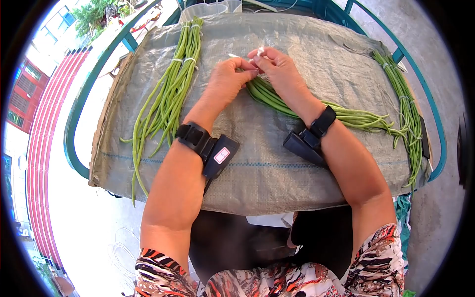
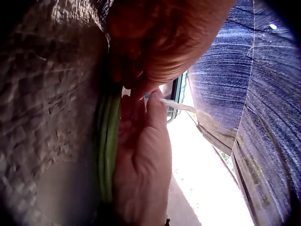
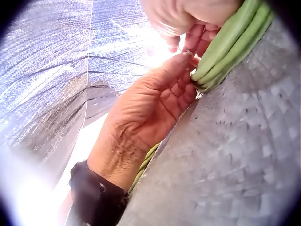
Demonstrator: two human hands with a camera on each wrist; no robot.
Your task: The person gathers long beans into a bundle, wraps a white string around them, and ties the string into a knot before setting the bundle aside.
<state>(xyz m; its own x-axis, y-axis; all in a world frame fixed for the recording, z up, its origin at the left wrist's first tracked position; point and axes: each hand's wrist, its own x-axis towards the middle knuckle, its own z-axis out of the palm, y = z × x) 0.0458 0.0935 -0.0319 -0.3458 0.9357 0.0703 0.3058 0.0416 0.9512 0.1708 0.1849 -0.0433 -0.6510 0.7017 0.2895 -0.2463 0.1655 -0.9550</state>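
On the sacking (image 1: 277, 185), I see the middle bundle (image 1: 271, 98) start at the fingertips and run lengthwise rightward, passing beneath the right hand (image 1: 283, 73), the nearer; it and the left hand (image 1: 227, 78) pinch a white tie (image 1: 261, 51) at the bundle's end.

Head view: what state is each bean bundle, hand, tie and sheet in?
Left bundle, tied, lower ends splayed
Middle bundle, lying down; whether tied, hidden
Right bundle, tied, lying down
White tie, pinched
Left hand, fingers curled, pinching
Right hand, fingers curled, pinching
Sheet, spread out, wrinkled
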